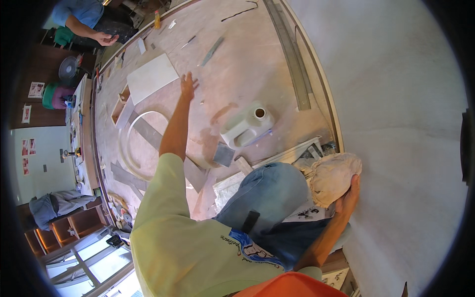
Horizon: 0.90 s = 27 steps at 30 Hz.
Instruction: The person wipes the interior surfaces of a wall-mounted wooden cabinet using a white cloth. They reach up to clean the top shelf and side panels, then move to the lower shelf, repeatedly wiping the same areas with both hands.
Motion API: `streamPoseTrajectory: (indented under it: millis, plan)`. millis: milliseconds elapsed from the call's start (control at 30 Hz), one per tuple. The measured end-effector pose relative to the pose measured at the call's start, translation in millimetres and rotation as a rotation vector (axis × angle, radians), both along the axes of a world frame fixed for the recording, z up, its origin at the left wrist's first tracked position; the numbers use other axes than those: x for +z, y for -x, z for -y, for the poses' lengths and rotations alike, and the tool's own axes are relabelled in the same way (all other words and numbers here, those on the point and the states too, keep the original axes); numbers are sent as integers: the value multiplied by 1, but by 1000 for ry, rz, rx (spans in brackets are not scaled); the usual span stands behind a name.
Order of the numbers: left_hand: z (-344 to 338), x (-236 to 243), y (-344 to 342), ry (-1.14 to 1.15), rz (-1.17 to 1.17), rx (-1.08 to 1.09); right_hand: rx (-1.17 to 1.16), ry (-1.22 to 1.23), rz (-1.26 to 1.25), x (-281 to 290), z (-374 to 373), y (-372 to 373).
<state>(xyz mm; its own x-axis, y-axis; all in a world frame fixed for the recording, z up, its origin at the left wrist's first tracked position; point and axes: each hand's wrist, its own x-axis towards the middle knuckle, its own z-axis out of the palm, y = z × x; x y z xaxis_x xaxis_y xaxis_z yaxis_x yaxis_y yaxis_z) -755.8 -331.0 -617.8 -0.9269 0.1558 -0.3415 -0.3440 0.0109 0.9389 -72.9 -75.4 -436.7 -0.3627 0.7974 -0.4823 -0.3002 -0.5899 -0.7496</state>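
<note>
Our right hand (349, 195) holds a beige cloth bundle (336, 179); our left hand (188, 87) stretches over the counter (247, 64).
Nearest us, the beige cloth bundle sits just beside our bent knee (277, 185), gripped at its outer edge. Past the knee, a grey square (224, 154) lies just beside a white jug (246, 127) with its mouth uncovered. Farther out, our left hand spreads its fingers wide near a white board (152, 78); we cannot tell whether they touch. Farthest, a co-worker's hand (105, 39) shows by the counter's edge.
</note>
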Motion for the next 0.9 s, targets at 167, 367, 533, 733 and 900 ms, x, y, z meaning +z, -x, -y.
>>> streamPoseTrajectory:
  millis: [167,367,533,733,900]
  plan:
    - [2,-60,-95,96,132,-87,-121,43,30,5,-4,-9]
    - [49,-117,-110,-21,121,-319,-116,226,-101,1,4,-37]
    - [-24,-59,-62,-120,-46,-182,-278,239,-206,33,15,-47]
    - [-175,169,-163,-211,-339,-296,-273,199,-521,184,42,-29]
    - [-244,323,-337,-349,-248,-746,-256,-57,-921,340,54,-17]
